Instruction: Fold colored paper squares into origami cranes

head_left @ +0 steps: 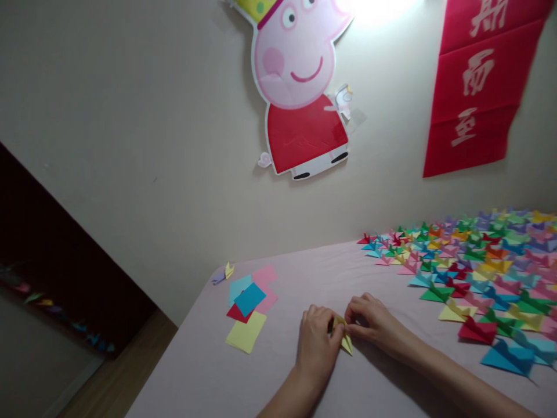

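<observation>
A partly folded piece of yellow origami paper (347, 343) is held just above the pale pink tabletop (300, 386), one narrow point sticking out toward me. My left hand (317, 334) grips it from the left, thumb and fingers closed on the paper. From the right, my right hand (369, 322) pinches its edge between thumb and forefinger. The fingers hide much of the folded shape. Left of my hands lie loose square sheets: a yellow sheet (246, 333), a blue sheet (250, 299), and red, light blue and pink ones.
Rows of folded paper cranes (474, 290) in many colours cover the right side. Two small folded papers (224, 274) sit at the far left corner. Behind stands a wall with a cartoon pig cutout (307, 136) and a red banner (478, 87).
</observation>
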### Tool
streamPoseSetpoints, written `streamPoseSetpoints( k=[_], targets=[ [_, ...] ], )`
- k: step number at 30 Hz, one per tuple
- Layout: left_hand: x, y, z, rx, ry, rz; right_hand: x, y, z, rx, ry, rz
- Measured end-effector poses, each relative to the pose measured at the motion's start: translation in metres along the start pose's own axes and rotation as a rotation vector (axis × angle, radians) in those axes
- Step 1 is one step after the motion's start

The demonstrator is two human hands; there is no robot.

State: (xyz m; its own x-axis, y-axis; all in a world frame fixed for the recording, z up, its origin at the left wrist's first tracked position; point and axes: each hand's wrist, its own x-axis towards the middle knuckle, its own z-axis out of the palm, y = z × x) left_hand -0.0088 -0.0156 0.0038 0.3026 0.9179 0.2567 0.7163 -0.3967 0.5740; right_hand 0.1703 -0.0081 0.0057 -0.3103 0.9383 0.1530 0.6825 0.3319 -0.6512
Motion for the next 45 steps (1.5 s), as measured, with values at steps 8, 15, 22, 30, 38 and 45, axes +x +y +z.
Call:
streamPoseSetpoints(
  k=[8,15,22,30,38,45],
  targets=[
    [-0.003,-0.005,-0.005,-0.105,-0.016,-0.066,0.000,-0.021,-0.003,-0.093,-0.026,0.053],
    [-0.002,-0.003,-0.005,-0.082,-0.013,-0.063,0.004,-0.013,-0.009,0.003,-0.126,0.107],
    [0.000,-0.004,-0.003,-0.108,-0.007,-0.098,0.003,0.003,-0.005,0.137,-0.070,0.034],
    [0.001,-0.001,-0.007,-0.137,-0.023,-0.103,0.006,-0.003,0.003,0.067,0.000,0.083],
    [0.005,-0.001,-0.011,-0.135,-0.049,-0.057,0.004,0.001,0.006,0.071,0.019,0.051],
    [0.009,-0.001,-0.009,-0.102,-0.038,-0.057,0.002,-0.006,0.005,-0.011,0.037,0.014]
  ],
)
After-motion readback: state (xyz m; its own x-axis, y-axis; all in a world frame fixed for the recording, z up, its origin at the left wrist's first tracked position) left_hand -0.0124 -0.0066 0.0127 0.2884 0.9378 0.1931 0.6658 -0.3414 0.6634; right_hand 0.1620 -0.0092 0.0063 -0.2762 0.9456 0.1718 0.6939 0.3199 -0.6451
